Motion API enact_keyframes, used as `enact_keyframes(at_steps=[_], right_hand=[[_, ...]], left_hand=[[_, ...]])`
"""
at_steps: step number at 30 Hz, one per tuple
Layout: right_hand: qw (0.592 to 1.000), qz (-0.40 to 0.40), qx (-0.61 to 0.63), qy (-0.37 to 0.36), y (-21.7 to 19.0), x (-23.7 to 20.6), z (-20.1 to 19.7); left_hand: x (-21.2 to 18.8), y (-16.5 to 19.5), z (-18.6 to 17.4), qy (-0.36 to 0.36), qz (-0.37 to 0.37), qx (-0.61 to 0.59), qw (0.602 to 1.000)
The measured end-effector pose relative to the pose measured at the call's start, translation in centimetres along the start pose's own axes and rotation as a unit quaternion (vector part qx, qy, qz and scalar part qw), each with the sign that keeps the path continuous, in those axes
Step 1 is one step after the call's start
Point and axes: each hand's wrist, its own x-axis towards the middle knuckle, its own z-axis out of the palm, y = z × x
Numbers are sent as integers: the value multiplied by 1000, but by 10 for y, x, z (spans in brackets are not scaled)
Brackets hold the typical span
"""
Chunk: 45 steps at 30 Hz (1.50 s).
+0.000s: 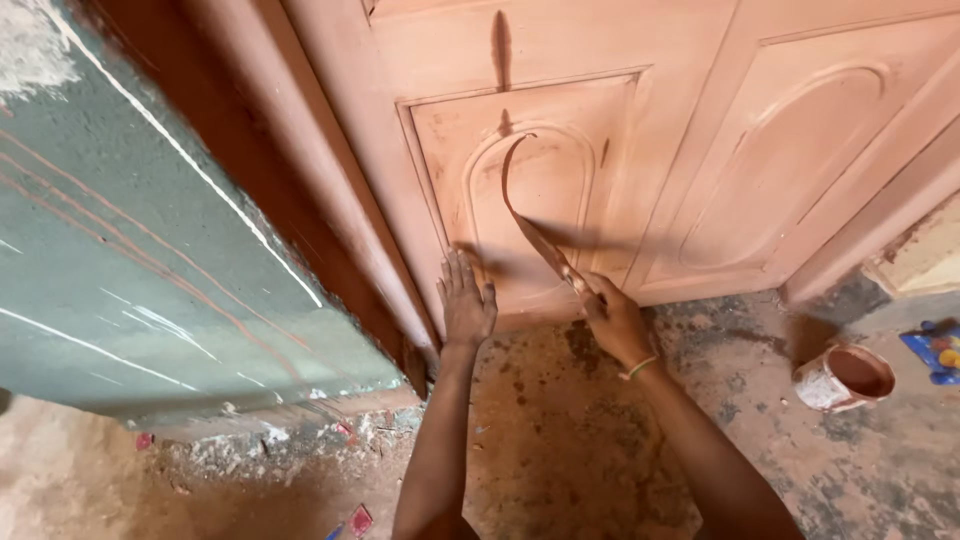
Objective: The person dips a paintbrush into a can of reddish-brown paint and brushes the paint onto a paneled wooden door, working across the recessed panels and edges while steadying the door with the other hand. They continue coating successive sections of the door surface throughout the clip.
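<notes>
A person's right hand [612, 318] closes around the handle of a long curved blade [520, 200], its tip scraping the arched panel of a pinkish wooden door [700, 120] above the grip. The left hand [466, 300] lies open, flat against the door's base beside it. A paint-stained pot [845, 377] stands on the floor, well right.

Warm, even daylight is seen throughout; soft shadows are cast on the door [620, 150], and the edges are bent by wide-angle distortion.
</notes>
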Motion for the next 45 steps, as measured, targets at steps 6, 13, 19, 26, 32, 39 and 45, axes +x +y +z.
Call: enact_keyframes(at_steps=[6, 13, 19, 26, 32, 39, 45], right_hand=[[976, 62, 208, -25, 2, -5, 3], [963, 37, 266, -28, -13, 6, 19], [972, 51, 206, 105, -12, -3, 18], [941, 3, 233, 246, -2, -13, -13], [932, 65, 250, 256, 3, -12, -9], [960, -138, 155, 190, -44, -20, 33], [951, -195, 217, 107, -70, 11, 28]], left_hand=[[1, -4, 16, -15, -6, 54, 998], [20, 7, 13, 26, 43, 109, 993], [20, 3, 20, -44, 17, 146, 988], [22, -11, 23, -64, -17, 139, 988], [21, -8, 31, -92, -6, 111, 990], [17, -1, 25, -76, -8, 122, 990], [24, 6, 21, -10, 33, 102, 994]])
